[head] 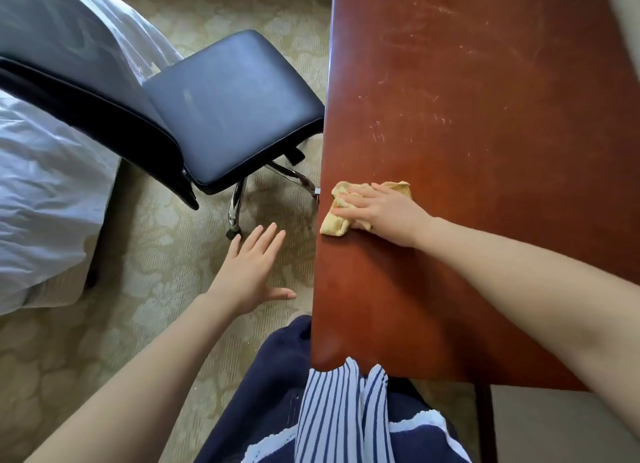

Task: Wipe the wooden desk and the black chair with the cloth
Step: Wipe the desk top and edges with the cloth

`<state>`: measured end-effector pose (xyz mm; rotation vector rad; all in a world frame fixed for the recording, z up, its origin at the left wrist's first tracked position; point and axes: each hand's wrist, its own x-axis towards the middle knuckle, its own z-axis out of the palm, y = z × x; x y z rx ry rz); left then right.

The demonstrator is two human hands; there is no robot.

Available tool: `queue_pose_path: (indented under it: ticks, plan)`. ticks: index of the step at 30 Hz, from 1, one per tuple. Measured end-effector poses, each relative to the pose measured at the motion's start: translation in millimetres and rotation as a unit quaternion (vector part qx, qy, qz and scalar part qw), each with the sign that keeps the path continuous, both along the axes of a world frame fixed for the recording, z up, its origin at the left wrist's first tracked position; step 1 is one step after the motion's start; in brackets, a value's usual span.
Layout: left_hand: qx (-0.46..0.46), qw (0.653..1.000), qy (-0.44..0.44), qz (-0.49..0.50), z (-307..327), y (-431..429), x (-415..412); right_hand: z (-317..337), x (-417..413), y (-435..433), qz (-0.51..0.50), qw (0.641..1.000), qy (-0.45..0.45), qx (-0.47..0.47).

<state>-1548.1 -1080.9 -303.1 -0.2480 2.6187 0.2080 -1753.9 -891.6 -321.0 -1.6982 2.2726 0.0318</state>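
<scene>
One bed with white bedding (41, 192) is filling the far left of the view, its cover hanging down toward the patterned carpet (138, 262). Just right of it, one black chair (235, 109) is standing on the carpet, its backrest leaning toward the bed and the front edge of its seat sitting close against the desk's long side. Two chrome legs of its base are showing beneath the seat, with one castor (233, 235) visible.

Below the chair, the left hand (251, 268) is hovering over the carpet, palm down, all five fingers spread straight and gripping nothing.

Further right, one yellowish cloth (336, 222) is lying crumpled on the near left edge of the single wooden desk (485, 116). The right hand (384, 213) is pressing flat on top of the cloth, its fingers stretched out straight across it rather than curling around it. The desk's reddish-brown top is showing many fine pale scratches farther from the person.

At the bottom centre, the person's navy garment (263, 393) and one blue-and-white striped piece of clothing (339, 414) are hanging against the desk's near corner.
</scene>
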Motion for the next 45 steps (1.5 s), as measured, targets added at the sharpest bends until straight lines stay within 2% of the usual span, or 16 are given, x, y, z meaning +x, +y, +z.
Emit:
queue_pose_path:
  ticks: [2,5,8,10,15,22,26,29,32,38,40,42,45]
  plan:
    - [0.008,1.0,-0.001,-0.014,1,-5,-2,0,-10,-20,-0.103,0.995,-0.006,-0.004]
    - [0.02,0.999,-0.002,-0.035,2,-14,-5,0,-11,-48,-0.259,0.966,-0.016,-0.012]
    - [0.027,0.998,-0.002,-0.058,3,-27,-10,-4,2,-67,-0.351,0.936,-0.027,-0.007]
    - [0.032,0.997,-0.002,-0.068,6,-34,-14,-7,14,-69,-0.346,0.937,-0.034,-0.022]
    - [0.039,0.996,-0.005,-0.084,10,-40,-25,-10,67,-39,-0.23,0.971,-0.033,-0.055]
    - [0.05,0.995,0.023,-0.085,9,-8,-33,-3,167,19,-0.152,0.978,-0.055,-0.133]
    - [0.076,0.994,0.042,-0.069,4,21,-24,-3,198,58,-0.082,0.987,-0.061,-0.125]
    - [0.079,0.994,0.028,-0.067,-3,37,-14,-6,207,94,-0.093,0.986,-0.041,-0.136]
    - [0.073,0.994,0.027,-0.071,-10,51,-6,-6,206,134,-0.162,0.974,-0.013,-0.158]
    - [0.033,0.993,0.033,-0.109,-12,63,-7,-4,178,188,-0.314,0.937,0.043,-0.149]
    - [0.01,0.99,0.036,-0.138,-10,63,-13,-6,164,196,-0.384,0.911,0.055,-0.139]
    - [-0.004,0.984,0.035,-0.177,-7,60,-19,-10,151,195,-0.481,0.865,0.049,-0.132]
    - [-0.021,0.971,0.056,-0.231,-2,52,-28,-19,141,175,-0.627,0.758,0.04,-0.175]
